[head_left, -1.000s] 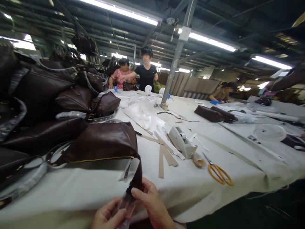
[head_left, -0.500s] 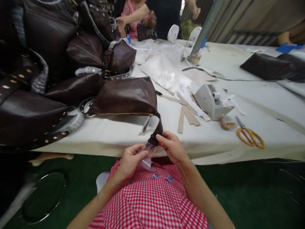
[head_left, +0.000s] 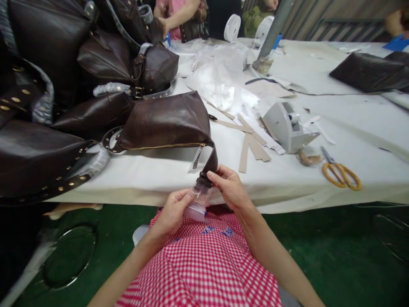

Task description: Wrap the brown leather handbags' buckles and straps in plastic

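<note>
A dark brown leather bag (head_left: 166,119) lies on the table near its front edge, with its brass zipper towards me. From its right end a leather strap (head_left: 211,160) hangs down over the edge. My right hand (head_left: 231,187) pinches the strap near its buckle end (head_left: 204,179). Around that end sits a clear plastic sleeve (head_left: 196,209), and my left hand (head_left: 175,211) grips its side between thumb and fingers. A zipper pull (head_left: 196,158) in clear wrap dangles beside the strap.
More brown bags (head_left: 41,157) are piled at the left. Right of the bag lie cardboard strips (head_left: 252,147), a tape dispenser (head_left: 289,128) and orange-handled scissors (head_left: 341,175). Clear plastic bags (head_left: 220,76) heap behind, near a metal post (head_left: 275,27). A co-worker's arm (head_left: 182,15) reaches in at the back.
My left hand has shifted slightly, and the plastic sleeve now lies flatter and shows more. My right hand still pinches the strap. The camera view has tilted a little.
</note>
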A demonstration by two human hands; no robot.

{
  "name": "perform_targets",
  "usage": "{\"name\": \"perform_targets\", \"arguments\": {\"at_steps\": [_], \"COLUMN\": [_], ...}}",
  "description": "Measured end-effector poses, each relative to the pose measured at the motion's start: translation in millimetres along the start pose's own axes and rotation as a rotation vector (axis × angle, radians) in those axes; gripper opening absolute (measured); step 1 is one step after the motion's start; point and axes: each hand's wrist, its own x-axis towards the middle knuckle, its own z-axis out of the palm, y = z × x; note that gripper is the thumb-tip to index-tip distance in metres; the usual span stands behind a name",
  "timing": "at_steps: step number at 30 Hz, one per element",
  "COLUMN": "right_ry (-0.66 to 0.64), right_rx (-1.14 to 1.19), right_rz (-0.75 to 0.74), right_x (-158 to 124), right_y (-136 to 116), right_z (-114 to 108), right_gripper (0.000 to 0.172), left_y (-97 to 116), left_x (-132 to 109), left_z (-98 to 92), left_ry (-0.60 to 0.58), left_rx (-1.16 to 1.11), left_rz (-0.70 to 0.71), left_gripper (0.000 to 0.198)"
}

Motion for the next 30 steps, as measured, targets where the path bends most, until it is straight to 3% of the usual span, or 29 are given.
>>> {"name": "perform_targets", "arguments": {"at_steps": [4, 9, 13, 20, 30], "right_ry": [-0.026, -0.006, -0.015, 0.000, -0.005], "right_rx": [0.044, -0.028, -0.026, 0.067, 0.010], "right_rz": [0.059, 0.024, -0.013, 0.002, -0.011], "right_x": [-1, -2, -1, -1, -4], "right_y": [2, -3, -8, -2, -5], "right_z": [-1, 0, 1, 1, 3], "right_gripper": [0.029, 0.030, 0.028, 0.026, 0.026], "left_y": [6, 0, -5, 4, 11], "left_x": [-1, 2, 5, 5, 10], "left_z": [-0.3, 1.4, 2.9, 9.9, 14.2], "left_ry": [-0.049, 0.070, 0.094, 0.111, 0.292], "left_rx": [0.045, 0.057, 0.029, 0.146, 0.308], "left_rz": [0.000, 0.060, 0.065, 0.136, 0.250], "left_gripper": [0.034, 0.035, 0.036, 0.034, 0.020]}}
